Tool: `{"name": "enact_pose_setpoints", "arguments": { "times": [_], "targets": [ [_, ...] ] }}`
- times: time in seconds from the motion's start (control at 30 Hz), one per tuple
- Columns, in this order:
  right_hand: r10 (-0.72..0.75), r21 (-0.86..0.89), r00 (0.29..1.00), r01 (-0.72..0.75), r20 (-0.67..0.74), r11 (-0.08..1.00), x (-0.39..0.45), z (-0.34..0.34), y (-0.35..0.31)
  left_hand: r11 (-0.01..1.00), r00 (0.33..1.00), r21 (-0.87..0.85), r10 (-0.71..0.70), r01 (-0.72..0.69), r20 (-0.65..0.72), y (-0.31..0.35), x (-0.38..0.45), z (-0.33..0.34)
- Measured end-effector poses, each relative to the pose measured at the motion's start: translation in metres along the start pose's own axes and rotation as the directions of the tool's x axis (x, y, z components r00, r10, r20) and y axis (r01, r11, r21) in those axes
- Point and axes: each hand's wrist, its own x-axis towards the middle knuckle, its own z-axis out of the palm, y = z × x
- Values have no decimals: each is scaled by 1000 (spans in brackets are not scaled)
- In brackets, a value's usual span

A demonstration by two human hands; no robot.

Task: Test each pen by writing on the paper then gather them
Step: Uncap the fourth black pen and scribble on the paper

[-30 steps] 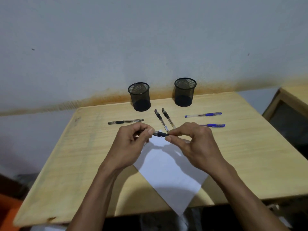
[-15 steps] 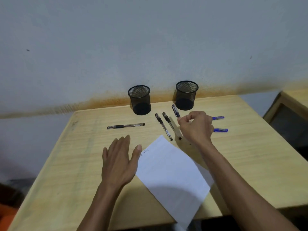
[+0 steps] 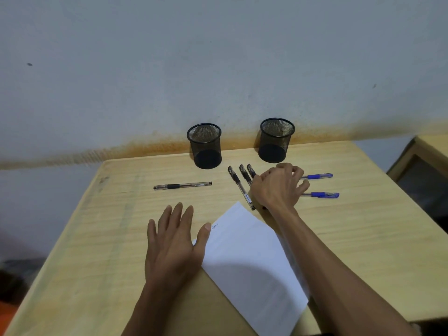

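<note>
A white paper [image 3: 249, 260] lies tilted on the wooden desk [image 3: 363, 238], with a small scribble near its left corner. My left hand [image 3: 173, 241] rests flat beside it, fingers spread, thumb touching the paper's edge. My right hand [image 3: 278, 187] is low over a row of three black pens beyond the paper. Its thumb and curled fingers close on the rightmost black pen [image 3: 251, 170], which lies parallel to the other two [image 3: 238, 186] [image 3: 244, 175]. Much of that pen is hidden under the hand. Another black pen [image 3: 183, 186] lies alone to the left. Two blue pens [image 3: 317, 176] [image 3: 324, 195] lie right of the hand.
Two black mesh pen cups [image 3: 204, 145] [image 3: 276, 140] stand at the desk's back edge against the wall. A second wooden piece of furniture [image 3: 426, 161] stands close on the right. The desk's front edge is near my forearms.
My hands parted from the pen held over the paper. My right hand carried it back and lowered it beside the two black pens. My left hand flattened on the desk.
</note>
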Motion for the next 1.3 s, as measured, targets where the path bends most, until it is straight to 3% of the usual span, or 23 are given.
{"name": "enact_pose_setpoints", "arguments": {
  "times": [0.07, 0.17, 0.3, 0.43, 0.57, 0.73, 0.87, 0.93, 1.0, 1.1, 1.2, 1.3],
  "targets": [
    [-48, 73, 997, 52, -56, 996, -1, -3, -1, 1000, 1000, -5, 1, -1, -3, 0, 0, 1],
    [-245, 128, 966, 255, -87, 958, -8, -4, -13, 1000, 1000, 12, 4, -4, -14, 1, 1, 1],
    [-492, 165, 868, 477, 61, 863, -21, 7, -48, 999, 1000, 53, 12, -11, -8, 0, 3, 3],
    [-552, 91, 811, 545, 195, 833, -18, 27, -55, 999, 999, 39, 39, -38, -20, 12, 0, 9],
    [-588, -51, 787, 606, 188, 794, -5, 34, -50, 998, 997, 34, 63, -61, -48, 24, 2, 17],
    [-648, -50, 743, 663, 168, 747, -8, 32, -49, 996, 997, 59, 62, -60, -44, 26, 12, 13],
    [-607, 54, 794, 605, 25, 794, -22, -25, -34, 991, 990, 57, 124, -120, -65, 41, -1, -13],
    [-531, 244, 846, 505, 51, 828, -24, -44, -25, 991, 990, 56, 124, -121, -69, 42, 2, -12],
    [-473, 488, 876, 376, 90, 788, -31, -60, -12, 994, 993, 53, 101, -98, -59, 39, 3, -12],
    [-433, 632, 893, 266, 123, 728, -46, -78, 10, 997, 997, 34, 67, -66, -27, 27, 0, -10],
    [-413, 663, 896, 211, 162, 718, -64, -85, 37, 991, 999, -125, 34, -39, -38, 12, -4, -11],
    [-441, 674, 878, 214, 183, 707, -73, -92, 58, 923, 969, -369, 20, -113, -246, 5, -5, -18]
  ]
}}
